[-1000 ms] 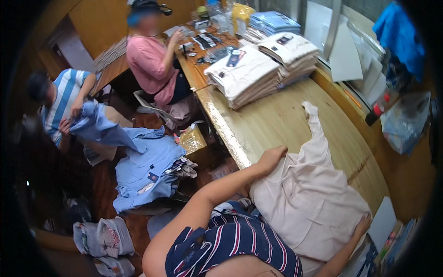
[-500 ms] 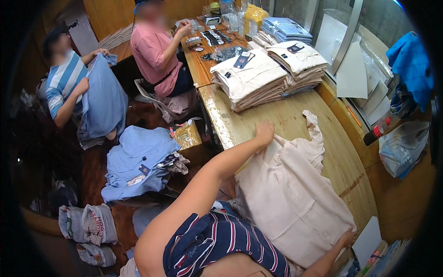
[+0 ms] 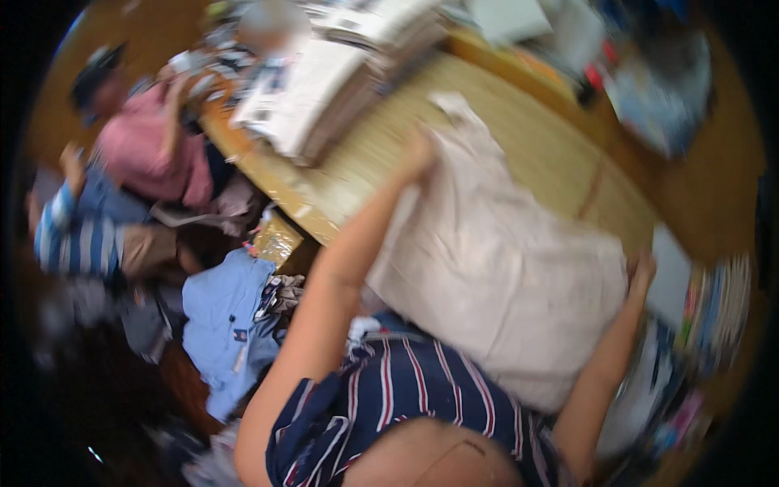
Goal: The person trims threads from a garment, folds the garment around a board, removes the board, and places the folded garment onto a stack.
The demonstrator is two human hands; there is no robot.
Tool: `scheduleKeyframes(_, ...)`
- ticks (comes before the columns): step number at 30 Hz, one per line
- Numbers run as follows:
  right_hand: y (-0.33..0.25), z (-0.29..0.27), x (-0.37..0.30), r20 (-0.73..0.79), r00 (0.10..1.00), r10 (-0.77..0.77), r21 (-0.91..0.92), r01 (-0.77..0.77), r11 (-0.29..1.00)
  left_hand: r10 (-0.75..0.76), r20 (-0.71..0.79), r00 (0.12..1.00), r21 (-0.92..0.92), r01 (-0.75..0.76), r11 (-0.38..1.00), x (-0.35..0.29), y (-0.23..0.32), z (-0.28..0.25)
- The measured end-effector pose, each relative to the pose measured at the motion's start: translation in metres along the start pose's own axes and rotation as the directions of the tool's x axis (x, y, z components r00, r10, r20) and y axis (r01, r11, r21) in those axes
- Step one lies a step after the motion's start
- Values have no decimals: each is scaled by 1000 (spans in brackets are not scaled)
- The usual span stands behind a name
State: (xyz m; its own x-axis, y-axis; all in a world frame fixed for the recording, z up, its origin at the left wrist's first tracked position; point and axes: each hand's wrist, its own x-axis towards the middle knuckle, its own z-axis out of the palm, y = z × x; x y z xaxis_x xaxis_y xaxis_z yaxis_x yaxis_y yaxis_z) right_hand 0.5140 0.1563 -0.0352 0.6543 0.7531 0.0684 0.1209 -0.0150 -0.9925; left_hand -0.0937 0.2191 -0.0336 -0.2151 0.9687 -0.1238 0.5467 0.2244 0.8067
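Note:
A cream-coloured shirt [image 3: 511, 276] lies spread over the near part of the wooden table, its lower part reaching my lap. My left hand [image 3: 420, 154] is closed on its far left edge, near a sleeve that stretches away across the table; motion blurs the fingers. At the shirt's near right edge, my right hand [image 3: 641, 272] grips the cloth with bent fingers. Between the two hands the fabric lies fairly flat, with soft creases.
The wooden table [image 3: 552, 154] carries piled folded cream shirts [image 3: 312, 97] at its far left. Blue shirts [image 3: 227, 316] lie heaped beside it, near a taped box [image 3: 277, 241]. Two people sit at the left. A white board [image 3: 669, 272] and stacked papers [image 3: 722, 312] flank my right hand.
My view has tilted and blurred, shifting the table leftward in the picture. Both hands keep hold of the shirt, and its body looks flatter between them. The striped-top person's arm is now raised.

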Motion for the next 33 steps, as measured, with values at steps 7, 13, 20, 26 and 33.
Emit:
scheduleKeyframes(7,-74,-9,-69,361,893,268,-388,-118,914,-58,-107,993,-55,53,997,-19,-17,-102)
scheduleKeyframes(13,-26,16,-22,-84,996,-30,-824,-52,564,-235,479,846,-693,528,491,1,-23,-100)
scheduleKeyframes(20,-107,92,-93,-114,992,-50,-118,36,992,-34,243,969,-353,121,928,-15,24,-143)
scheduleKeyframes(26,-77,-49,-131,730,656,190,-354,125,927,-84,400,912,-386,251,888,-22,-44,-149)
scheduleKeyframes(33,-69,-22,-149,531,735,422,-665,53,745,-236,450,861,-12,270,963,-22,-22,-127)
